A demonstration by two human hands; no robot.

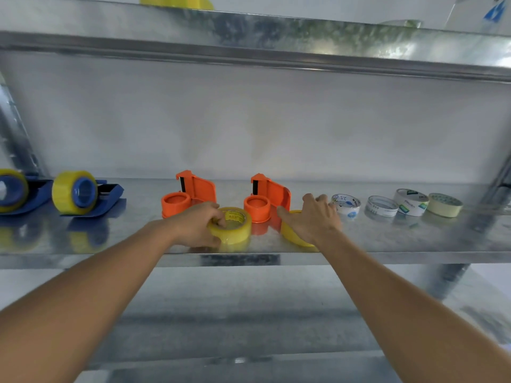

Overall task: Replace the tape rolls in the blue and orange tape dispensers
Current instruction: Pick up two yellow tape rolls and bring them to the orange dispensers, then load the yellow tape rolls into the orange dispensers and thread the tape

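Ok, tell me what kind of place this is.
Probably a storeroom or packing area: galvanised metal shelving, blue tape dispensers and orange tape dispensers set in a row, and spare tape rolls lined up beside them.

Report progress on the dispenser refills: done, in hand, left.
Done: both blue dispensers already carry yellow rolls. In hand: the left hand grips a yellow roll lying on the shelf; the right hand rests over a second yellow roll, its grip unclear. Left: both orange dispensers have bare hubs and need those rolls.
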